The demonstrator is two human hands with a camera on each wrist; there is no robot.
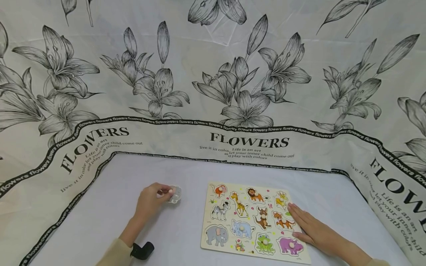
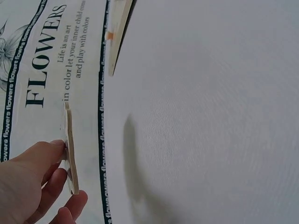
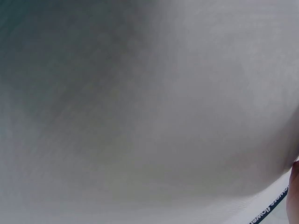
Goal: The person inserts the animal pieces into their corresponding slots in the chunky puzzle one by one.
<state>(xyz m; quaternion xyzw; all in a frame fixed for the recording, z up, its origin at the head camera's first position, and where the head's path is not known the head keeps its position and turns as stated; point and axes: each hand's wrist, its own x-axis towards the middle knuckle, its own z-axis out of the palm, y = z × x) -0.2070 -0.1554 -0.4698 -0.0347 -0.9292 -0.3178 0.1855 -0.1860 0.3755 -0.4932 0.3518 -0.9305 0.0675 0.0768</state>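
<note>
My left hand is raised left of the board and pinches a small grey elephant puzzle piece between thumb and fingers. The left wrist view shows this piece edge-on, thin and wooden, with the thumb on one side. A wooden animal puzzle board lies flat to the right, tilted slightly. An elephant picture without a knob fills its lower left corner. My right hand rests along the board's right edge, fingers straight. Only a sliver of a right finger appears in the right wrist view.
A white cloth covers the table. Behind it and at the sides rises a flower-printed curtain with a black lettered border. A black wrist device sits on my left wrist.
</note>
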